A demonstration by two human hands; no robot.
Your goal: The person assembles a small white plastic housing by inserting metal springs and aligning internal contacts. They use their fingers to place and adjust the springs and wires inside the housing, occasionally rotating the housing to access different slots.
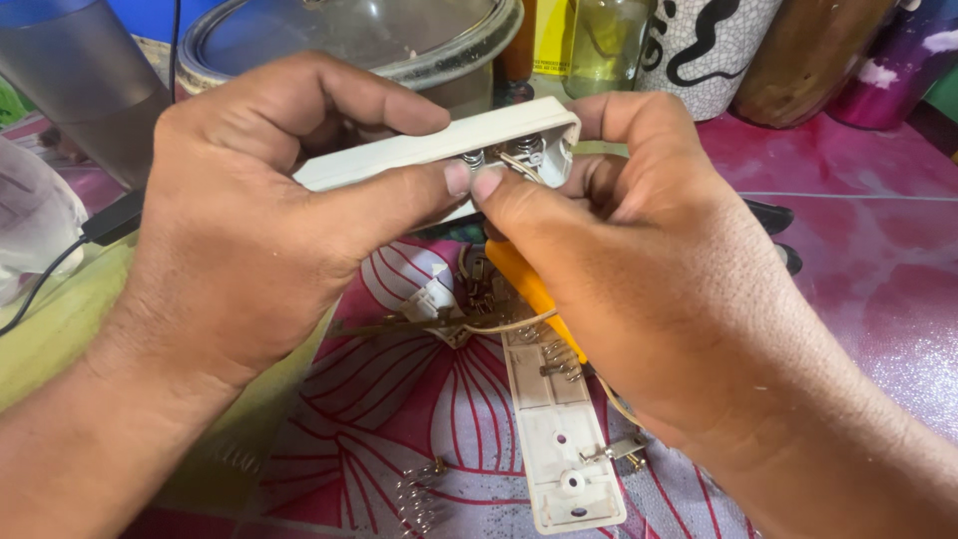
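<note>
Near edge: loose springs (417, 496) lie on the floral cloth (389, 399), w/ the white base plate (561, 439) flat just right of them, small metal clips on it. A thin wire (499, 325) runs across its far end.

Mid: both hands are up off the table. Left hand (249, 220) is closed round the white plastic housing (439, 150), thumb on the near side, fingers over the top. Right hand (649, 250) pinches at the housing's right end where the springs sit, and seems to keep an orange-handled tool (529, 284) tucked under the palm.

To do this well, I'd say: steady the housing w/ the left, seat each spring square, light pressure so none pop out.

Far: a glass lid (349, 40), jars and a patterned mug (709, 45).
</note>
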